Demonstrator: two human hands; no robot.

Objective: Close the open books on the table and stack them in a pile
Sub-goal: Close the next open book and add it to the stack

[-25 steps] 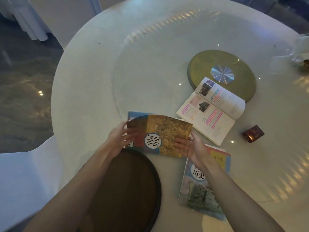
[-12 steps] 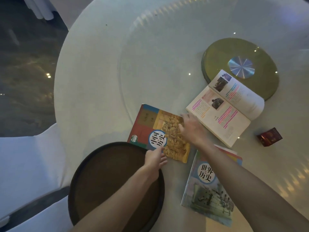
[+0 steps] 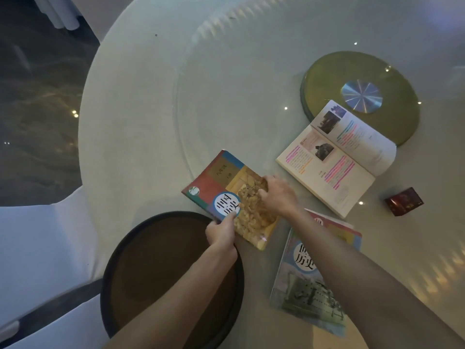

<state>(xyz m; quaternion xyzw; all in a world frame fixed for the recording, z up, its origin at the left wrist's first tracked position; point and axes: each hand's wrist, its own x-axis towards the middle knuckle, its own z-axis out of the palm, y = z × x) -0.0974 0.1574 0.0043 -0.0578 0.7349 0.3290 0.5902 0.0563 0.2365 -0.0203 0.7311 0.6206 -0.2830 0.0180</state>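
Note:
A closed book with a red, blue and tan cover (image 3: 219,182) lies flat on the round white table (image 3: 141,117). My left hand (image 3: 221,231) grips its near edge, thumb on the cover. My right hand (image 3: 278,195) presses on its right part, fingers curled at the far edge. Another closed book with a blue cover (image 3: 302,290) lies to the right, partly under my right forearm. An open book (image 3: 334,157) with highlighted pages lies further back right, apart from both hands.
A dark round tray (image 3: 141,268) sits at the table's near edge under my left forearm. An olive round disc with a silver centre (image 3: 392,79) lies behind the open book. A small dark red box (image 3: 403,201) sits at right. A white chair (image 3: 37,235) stands at left.
The cover was held half raised a second ago; the book now lies closed and flat. My left hand moved from its left side to its near edge; my right hand rests on top.

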